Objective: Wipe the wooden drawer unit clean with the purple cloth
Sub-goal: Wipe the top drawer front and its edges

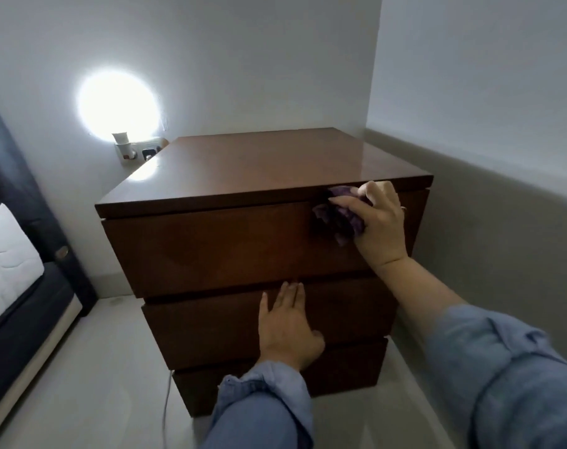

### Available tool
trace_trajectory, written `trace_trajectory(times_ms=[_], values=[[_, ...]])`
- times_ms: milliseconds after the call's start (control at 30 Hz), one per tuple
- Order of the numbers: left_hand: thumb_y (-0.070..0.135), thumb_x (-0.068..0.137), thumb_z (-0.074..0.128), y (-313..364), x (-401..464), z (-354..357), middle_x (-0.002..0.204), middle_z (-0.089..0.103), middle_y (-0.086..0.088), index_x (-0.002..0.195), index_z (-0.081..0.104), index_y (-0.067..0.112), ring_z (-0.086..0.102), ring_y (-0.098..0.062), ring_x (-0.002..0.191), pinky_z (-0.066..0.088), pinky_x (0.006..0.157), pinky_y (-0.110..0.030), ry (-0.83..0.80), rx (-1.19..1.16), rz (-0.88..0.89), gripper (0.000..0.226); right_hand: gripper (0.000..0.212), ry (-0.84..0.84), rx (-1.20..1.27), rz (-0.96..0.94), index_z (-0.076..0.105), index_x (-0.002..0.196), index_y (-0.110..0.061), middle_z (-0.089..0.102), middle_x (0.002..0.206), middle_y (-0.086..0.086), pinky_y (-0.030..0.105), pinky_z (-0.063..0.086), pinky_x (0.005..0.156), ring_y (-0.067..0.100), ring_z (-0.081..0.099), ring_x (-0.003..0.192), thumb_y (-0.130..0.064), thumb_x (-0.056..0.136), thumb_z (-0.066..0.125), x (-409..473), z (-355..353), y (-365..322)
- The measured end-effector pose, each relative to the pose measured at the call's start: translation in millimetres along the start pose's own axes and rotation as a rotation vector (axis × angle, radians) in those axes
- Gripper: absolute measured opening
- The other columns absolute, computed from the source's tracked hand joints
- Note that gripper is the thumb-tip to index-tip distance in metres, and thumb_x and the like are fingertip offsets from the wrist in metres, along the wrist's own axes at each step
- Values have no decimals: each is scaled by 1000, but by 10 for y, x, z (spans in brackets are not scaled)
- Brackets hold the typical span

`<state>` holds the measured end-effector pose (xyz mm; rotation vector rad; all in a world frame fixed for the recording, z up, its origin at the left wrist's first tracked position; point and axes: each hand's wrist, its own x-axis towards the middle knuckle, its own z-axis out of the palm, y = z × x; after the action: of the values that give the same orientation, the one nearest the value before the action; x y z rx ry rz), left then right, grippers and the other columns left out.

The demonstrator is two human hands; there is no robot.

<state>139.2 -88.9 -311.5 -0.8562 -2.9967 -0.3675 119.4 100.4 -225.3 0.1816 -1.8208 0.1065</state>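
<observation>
A dark wooden drawer unit [210,247] with three drawer fronts stands against the wall in a corner. My right hand [380,222] presses a crumpled purple cloth [338,215] against the upper right of the top drawer front, just under the top edge. My left hand [287,328] lies flat on the middle drawer front, fingers spread and pointing up, holding nothing. Both arms wear rolled blue sleeves.
A bed [13,264] with a white mattress and dark frame stands at the left. A wall socket with a plugged night light [126,147] glows behind the unit's left side. A thin cable [168,396] hangs to the pale floor. A wall stands close on the right.
</observation>
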Motion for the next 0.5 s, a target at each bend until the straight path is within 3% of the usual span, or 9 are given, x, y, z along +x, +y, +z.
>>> trace_trajectory(times_ms=[133,267,333,400,500], values=[[45,82,51,-21,22,25,163,1,5,155,4,20,-4,-10,149,-4,120,-43,-26,31,-18,90,17,-81,34,89,75,95,-14,50,97,3,30,45,75,23,42,89,-11,79,70,-429,89,9],[45,83,51,-38,39,-45,163,-1,7,155,1,21,-5,-10,149,-3,121,-45,-104,38,-23,91,29,-426,6,41,75,86,-17,62,89,10,41,54,65,27,52,86,-6,61,85,-1047,-2,129],[44,83,52,-21,27,-72,163,-1,7,155,0,21,-6,-10,149,-2,121,-46,-114,27,-22,92,29,-503,19,77,75,86,-17,60,87,8,41,54,62,27,55,81,-5,61,85,-1076,-165,220],[45,82,52,-16,20,-66,163,-1,7,155,1,21,-5,-10,149,-1,121,-46,-99,30,-23,92,26,-385,34,175,75,89,-15,59,90,9,35,51,69,21,50,86,-5,66,83,-861,-323,302],[45,81,53,4,20,-18,163,-2,7,155,0,21,-5,-11,149,-1,121,-45,-73,14,-37,94,22,-75,17,301,75,91,-13,58,92,11,24,40,74,20,50,91,-5,70,74,-355,-476,466]])
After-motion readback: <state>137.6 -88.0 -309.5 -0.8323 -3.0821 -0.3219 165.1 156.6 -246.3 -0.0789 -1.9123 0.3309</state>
